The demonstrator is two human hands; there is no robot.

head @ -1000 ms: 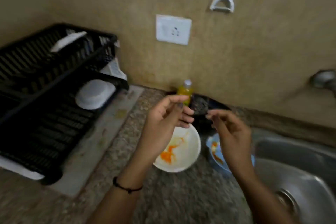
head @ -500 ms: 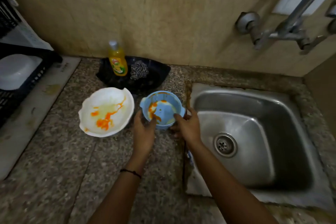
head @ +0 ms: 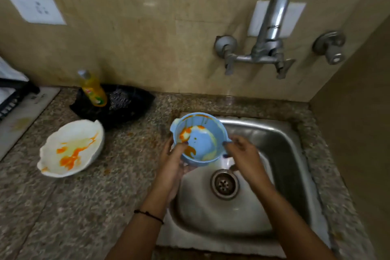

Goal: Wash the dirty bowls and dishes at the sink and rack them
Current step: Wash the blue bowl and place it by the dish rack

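Observation:
A small blue bowl (head: pixel 200 139) smeared with orange sauce is lifted over the left edge of the steel sink (head: pixel 285 175). My left hand (head: pixel 173 160) grips its near left side, thumb inside the rim. My right hand (head: pixel 242 154) holds its right handle. A white wavy-rimmed bowl (head: pixel 71 148) with orange stains sits on the granite counter to the left. A corner of the black dish rack (head: pixel 12 99) shows at the far left edge.
A yellow dish soap bottle (head: pixel 92 88) and a steel scrubber (head: pixel 120 99) rest in a black dish (head: pixel 137 101) against the wall. The tap (head: pixel 272 27) is mounted on the wall above the sink, its drain (head: pixel 224 183) uncovered. A side wall closes off the right.
Both hands came down from mid-air, took hold of the blue bowl on the counter, and have carried it right, over the sink's edge. The view swung from the rack toward the sink.

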